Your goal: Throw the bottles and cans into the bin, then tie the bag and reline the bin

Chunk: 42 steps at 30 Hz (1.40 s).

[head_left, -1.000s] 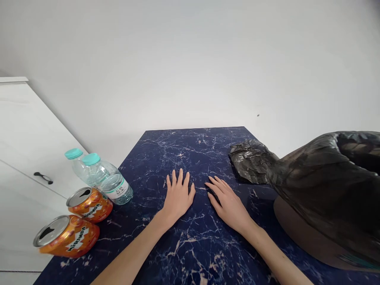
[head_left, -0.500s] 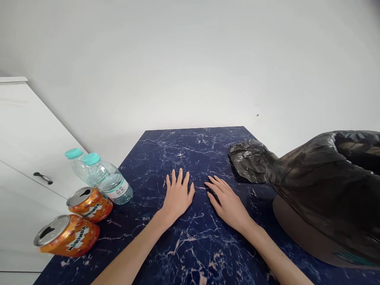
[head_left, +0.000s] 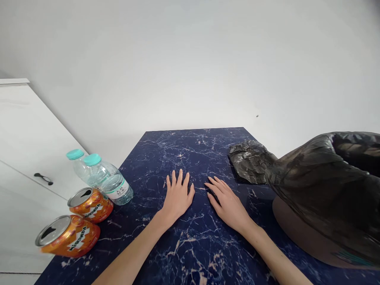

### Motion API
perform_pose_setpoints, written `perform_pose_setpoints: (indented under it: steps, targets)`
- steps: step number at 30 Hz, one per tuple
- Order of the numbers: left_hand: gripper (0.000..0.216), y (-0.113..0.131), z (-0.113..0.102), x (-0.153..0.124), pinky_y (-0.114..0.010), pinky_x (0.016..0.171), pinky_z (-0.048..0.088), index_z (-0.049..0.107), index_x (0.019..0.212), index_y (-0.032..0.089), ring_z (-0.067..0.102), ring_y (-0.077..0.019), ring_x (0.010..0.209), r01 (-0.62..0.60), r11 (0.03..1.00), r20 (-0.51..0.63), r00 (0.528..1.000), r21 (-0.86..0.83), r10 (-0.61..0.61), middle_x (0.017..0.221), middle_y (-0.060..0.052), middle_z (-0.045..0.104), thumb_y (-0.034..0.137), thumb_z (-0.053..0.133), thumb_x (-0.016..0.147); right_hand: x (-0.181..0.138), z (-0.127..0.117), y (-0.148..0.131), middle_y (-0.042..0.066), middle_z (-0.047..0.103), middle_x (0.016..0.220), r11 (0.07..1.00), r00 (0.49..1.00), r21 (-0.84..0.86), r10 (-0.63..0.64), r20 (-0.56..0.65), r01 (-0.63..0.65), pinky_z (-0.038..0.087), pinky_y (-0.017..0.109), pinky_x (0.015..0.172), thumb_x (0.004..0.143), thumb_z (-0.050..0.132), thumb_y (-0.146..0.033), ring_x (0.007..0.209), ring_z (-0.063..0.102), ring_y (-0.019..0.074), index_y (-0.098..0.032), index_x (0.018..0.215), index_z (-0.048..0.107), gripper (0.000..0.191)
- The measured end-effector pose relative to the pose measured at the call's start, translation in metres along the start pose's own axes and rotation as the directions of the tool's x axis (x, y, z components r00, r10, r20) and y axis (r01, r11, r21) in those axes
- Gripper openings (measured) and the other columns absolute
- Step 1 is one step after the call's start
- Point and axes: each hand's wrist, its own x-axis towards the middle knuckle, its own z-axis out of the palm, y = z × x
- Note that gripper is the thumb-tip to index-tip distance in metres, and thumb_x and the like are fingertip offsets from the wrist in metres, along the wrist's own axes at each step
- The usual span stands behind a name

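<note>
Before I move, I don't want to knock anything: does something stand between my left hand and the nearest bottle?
Nothing visible does. Between your left hand and the nearest bottle there is only tabletop; the other bottle stands beyond it.

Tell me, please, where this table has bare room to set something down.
The widest free patch lies beyond the left hand and right hand, left of the crumpled black bag. A smaller one lies between left hand and bottles. Orange cans and bottles crowd the left; the bin crowds the right.
</note>
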Motion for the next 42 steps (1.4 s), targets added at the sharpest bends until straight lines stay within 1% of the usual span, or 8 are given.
perform_pose_setpoints:
  steps: [14,17,24,29,33,38,42]
  targets:
    - [0.064,0.0024,-0.0062,0.0003,-0.073,0.132,0.026,0.048,0.167,0.014,0.026,-0.0496,0.166,0.001,1.000,0.036,0.999,0.011,-0.001,0.178,-0.018,0.037,0.046,0.029,0.115,0.0000,0.0012,0.0016,0.006,0.050,0.171,1.000,1.000,0.005,-0.008,-0.006,0.008,0.035,0.057,0.135,0.116,0.039,-0.041,0.164,0.038,0.0298,-0.024,0.154,0.063,0.048]
    - [0.064,0.0016,-0.0054,0.0003,-0.073,0.132,0.025,0.047,0.168,0.014,0.026,-0.0494,0.166,0.000,1.000,0.035,0.999,0.010,0.000,0.178,-0.018,0.036,0.046,0.028,0.115,-0.0003,0.0010,0.0013,0.005,0.050,0.171,1.000,1.000,0.006,-0.008,-0.006,0.008,0.035,0.058,0.135,0.115,0.040,-0.041,0.164,0.038,0.0299,-0.026,0.155,0.063,0.048]
    - [0.063,0.0012,-0.0041,0.0004,-0.072,0.132,0.026,0.048,0.167,0.016,0.027,-0.0482,0.166,0.005,1.000,0.026,1.000,0.004,-0.005,0.178,-0.017,0.038,0.047,0.029,0.115,-0.0003,0.0004,0.0008,0.006,0.050,0.171,1.000,1.000,0.000,-0.008,-0.002,0.008,0.035,0.057,0.135,0.116,0.040,-0.040,0.164,0.038,0.0300,-0.024,0.155,0.063,0.048]
    - [0.063,0.0019,-0.0062,0.0002,-0.073,0.132,0.026,0.048,0.167,0.014,0.027,-0.0495,0.165,-0.004,1.000,0.033,0.999,0.000,0.004,0.178,-0.018,0.037,0.046,0.032,0.115,-0.0005,0.0001,0.0006,0.006,0.050,0.171,1.000,1.000,-0.003,-0.008,-0.002,0.008,0.036,0.058,0.134,0.116,0.039,-0.041,0.164,0.038,0.0301,-0.025,0.155,0.062,0.048]
    - [0.063,0.0021,-0.0069,0.0001,-0.074,0.131,0.027,0.048,0.167,0.013,0.027,-0.0503,0.165,-0.006,1.000,0.034,0.999,0.001,0.006,0.177,-0.020,0.036,0.045,0.032,0.116,-0.0006,-0.0003,0.0000,0.006,0.050,0.171,1.000,1.000,-0.009,-0.007,0.003,0.007,0.036,0.057,0.134,0.116,0.039,-0.043,0.164,0.038,0.0302,-0.023,0.155,0.062,0.049]
    - [0.061,0.0028,-0.0070,0.0003,-0.073,0.132,0.027,0.049,0.166,0.013,0.028,-0.0500,0.165,-0.003,1.000,0.023,1.000,0.002,0.003,0.177,-0.020,0.038,0.044,0.035,0.115,-0.0005,-0.0005,0.0000,0.007,0.050,0.171,1.000,1.000,-0.012,-0.006,0.003,0.006,0.036,0.057,0.135,0.116,0.041,-0.040,0.164,0.038,0.0298,-0.024,0.155,0.062,0.047]
    - [0.061,0.0030,-0.0075,0.0003,-0.074,0.131,0.028,0.050,0.166,0.013,0.029,-0.0506,0.164,-0.006,1.000,0.021,1.000,0.003,0.006,0.176,-0.021,0.039,0.043,0.035,0.115,-0.0002,-0.0007,-0.0001,0.007,0.050,0.171,1.000,1.000,-0.018,-0.010,0.011,0.010,0.035,0.057,0.135,0.116,0.041,-0.039,0.164,0.037,0.0299,-0.022,0.155,0.062,0.048]
